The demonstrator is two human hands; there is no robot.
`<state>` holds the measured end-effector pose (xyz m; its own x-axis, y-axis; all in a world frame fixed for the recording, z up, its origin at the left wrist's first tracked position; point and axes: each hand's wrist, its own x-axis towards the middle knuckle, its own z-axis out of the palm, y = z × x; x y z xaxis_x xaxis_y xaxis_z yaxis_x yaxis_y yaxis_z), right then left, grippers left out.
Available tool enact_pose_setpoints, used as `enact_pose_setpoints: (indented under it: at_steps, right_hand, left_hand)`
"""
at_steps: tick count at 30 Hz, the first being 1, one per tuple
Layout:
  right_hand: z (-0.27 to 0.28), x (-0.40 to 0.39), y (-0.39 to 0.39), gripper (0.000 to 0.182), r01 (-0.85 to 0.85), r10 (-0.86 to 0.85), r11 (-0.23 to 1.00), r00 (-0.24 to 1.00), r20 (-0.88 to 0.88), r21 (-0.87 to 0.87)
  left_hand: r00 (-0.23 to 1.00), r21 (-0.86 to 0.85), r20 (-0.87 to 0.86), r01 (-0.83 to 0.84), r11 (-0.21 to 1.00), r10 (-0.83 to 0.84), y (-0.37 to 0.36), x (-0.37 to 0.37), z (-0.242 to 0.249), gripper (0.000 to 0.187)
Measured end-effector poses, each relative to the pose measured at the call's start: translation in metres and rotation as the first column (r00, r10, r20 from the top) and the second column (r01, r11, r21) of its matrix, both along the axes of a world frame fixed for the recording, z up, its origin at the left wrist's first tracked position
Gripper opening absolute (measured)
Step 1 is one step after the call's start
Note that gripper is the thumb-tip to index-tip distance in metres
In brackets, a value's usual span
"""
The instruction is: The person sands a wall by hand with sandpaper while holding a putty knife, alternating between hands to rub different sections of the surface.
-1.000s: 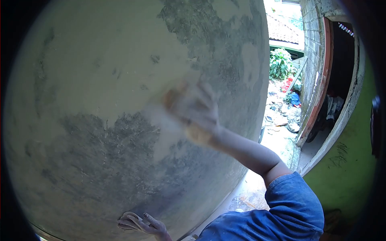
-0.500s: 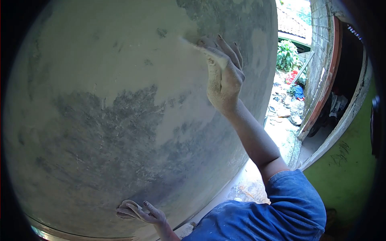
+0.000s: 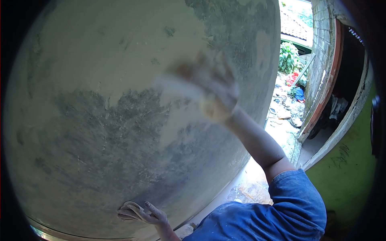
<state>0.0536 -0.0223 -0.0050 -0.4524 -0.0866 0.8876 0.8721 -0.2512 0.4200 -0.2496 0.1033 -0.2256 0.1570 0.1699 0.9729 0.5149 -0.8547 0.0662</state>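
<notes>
Fingers of the dusty right hand (image 3: pixel 217 82) are blurred, and whether they are clamped on the pale, flat piece (image 3: pixel 179 86) beside them, its long axis slanted up-left before the rough, patchy grey wall (image 3: pixel 112 132), cannot be told. On the powdery left hand (image 3: pixel 148 214), the thumb is held apart. Some wall is hidden by the right forearm (image 3: pixel 257 138); beyond, a red-framed doorway (image 3: pixel 335 76) is seen.

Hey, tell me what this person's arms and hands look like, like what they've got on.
The right arm is bare below a short blue sleeve, which ends just above the elbow. The left hand looks ungloved and dusty; no left sleeve shows. The right hand is blurred.
</notes>
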Motion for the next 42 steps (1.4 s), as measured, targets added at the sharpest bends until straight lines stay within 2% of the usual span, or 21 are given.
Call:
enact_pose_setpoints:
  at_steps: [2, 3, 4, 6, 8, 10, 11, 15, 17, 20, 22, 24, 28, 31, 33, 36, 37, 38, 39, 41, 42]
  right_hand:
    - [0.012, 0.028, -0.021, 0.02, 0.056, -0.056, 0.998, 0.99, -0.126, -0.005]
    - [0.001, 0.025, 0.008, 0.028, -0.202, 0.239, 0.964, 0.944, -0.228, 0.172]
    - [-0.003, 0.006, 0.013, 0.028, -0.203, 0.241, 0.963, 0.944, -0.227, 0.176]
    - [-0.014, -0.035, 0.014, 0.014, -0.108, 0.094, 0.992, 0.979, -0.182, -0.068]
    - [-0.01, -0.02, 0.016, 0.01, -0.126, 0.125, 0.992, 0.99, -0.058, -0.003]
    - [0.005, 0.01, -0.003, 0.013, -0.294, 0.304, 0.953, 0.927, -0.22, 0.078]
    - [0.007, 0.015, -0.009, 0.012, -0.196, 0.23, 0.971, 0.919, -0.321, 0.137]
    - [-0.01, -0.022, 0.02, 0.013, -0.208, 0.241, 0.961, 0.953, -0.184, 0.183]
    - [-0.009, -0.036, 0.008, 0.019, -0.101, 0.092, 0.994, 0.974, -0.209, -0.032]
    - [0.007, -0.052, 0.005, 0.036, -0.175, 0.17, 0.984, 0.939, -0.299, 0.009]
    - [0.009, -0.055, 0.016, 0.036, -0.164, 0.168, 0.986, 0.933, -0.319, 0.04]
    - [0.001, -0.057, 0.027, 0.026, -0.184, 0.183, 0.983, 0.971, -0.156, 0.01]
    - [-0.025, -0.044, -0.004, 0.019, -0.203, 0.198, 0.972, 0.979, -0.05, -0.12]
    - [0.0, 0.014, -0.034, 0.017, -0.21, 0.224, 0.97, 0.968, -0.113, 0.124]
    - [0.011, 0.019, -0.046, 0.026, -0.317, 0.46, 0.887, 0.655, -0.6, 0.334]
    - [0.0, 0.03, -0.003, 0.029, -0.445, 0.445, 0.874, 0.567, -0.693, 0.197]
    - [0.003, 0.008, 0.015, 0.027, -0.311, 0.309, 0.948, 0.83, -0.464, 0.075]
    - [-0.002, -0.02, 0.026, 0.025, -0.132, 0.132, 0.991, 0.976, -0.171, 0.006]
    - [-0.014, -0.037, 0.026, 0.025, -0.132, 0.131, 0.991, 0.977, -0.171, 0.005]
    - [-0.033, -0.062, 0.027, 0.031, -0.317, 0.338, 0.906, 0.941, 0.026, -0.28]
    - [-0.029, -0.054, 0.026, 0.031, -0.318, 0.337, 0.906, 0.941, 0.022, -0.279]
  left_hand:
    - [1.0, -0.009, -0.002, 0.003, 1.0, -0.003, 0.001, 0.0, -0.004, 0.049]
    - [1.0, -0.016, -0.002, 0.003, 1.0, -0.003, 0.002, 0.0, -0.006, 0.048]
    - [1.0, -0.015, 0.001, 0.001, 1.0, -0.001, 0.002, 0.0, -0.007, 0.047]
    - [1.0, -0.009, 0.009, -0.003, 1.0, 0.003, 0.003, 0.0, -0.007, 0.046]
    - [1.0, -0.006, 0.001, -0.007, 1.0, 0.007, 0.004, -0.001, -0.007, 0.044]
    - [1.0, -0.001, -0.01, -0.008, 1.0, 0.008, 0.005, -0.002, -0.006, 0.043]
    - [1.0, 0.027, -0.014, -0.009, 1.0, 0.009, 0.005, -0.002, -0.004, 0.044]
    - [0.999, 0.08, 0.038, -0.03, 0.996, 0.027, -0.007, 0.009, 0.012, 0.043]
    - [0.999, 0.057, 0.032, -0.043, 0.997, 0.041, -0.007, 0.009, 0.01, 0.044]
    - [0.998, 0.02, 0.023, -0.061, 0.998, 0.06, -0.009, 0.011, 0.009, 0.046]
    - [0.998, 0.012, 0.011, -0.066, 0.998, 0.065, -0.009, 0.009, 0.005, 0.047]
    - [0.999, -0.152, 0.047, -0.008, 0.988, 0.016, -0.005, 0.003, -0.005, 0.053]
    - [0.995, -0.117, 0.073, -0.057, 0.991, 0.065, 0.008, 0.0, -0.008, 0.051]
    - [0.999, -0.023, 0.03, -0.04, 0.999, 0.041, 0.01, -0.001, -0.008, 0.052]
    - [0.997, -0.048, 0.064, -0.027, 0.998, 0.03, 0.004, 0.001, -0.002, 0.052]
    - [0.996, -0.063, 0.084, -0.005, 0.998, 0.011, -0.003, 0.005, 0.004, 0.051]
    - [0.996, -0.062, 0.094, -0.006, 0.998, 0.012, -0.005, 0.009, 0.006, 0.051]
    - [0.996, -0.05, 0.087, -0.022, 0.999, 0.026, -0.007, 0.011, 0.007, 0.051]
    - [0.996, -0.039, 0.077, -0.038, 0.999, 0.041, -0.009, 0.011, 0.007, 0.051]
    - [0.997, -0.012, 0.043, -0.067, 0.998, 0.067, -0.009, 0.008, 0.007, 0.051]
    - [0.996, 0.001, 0.028, -0.082, 0.997, 0.081, -0.008, 0.006, 0.007, 0.05]
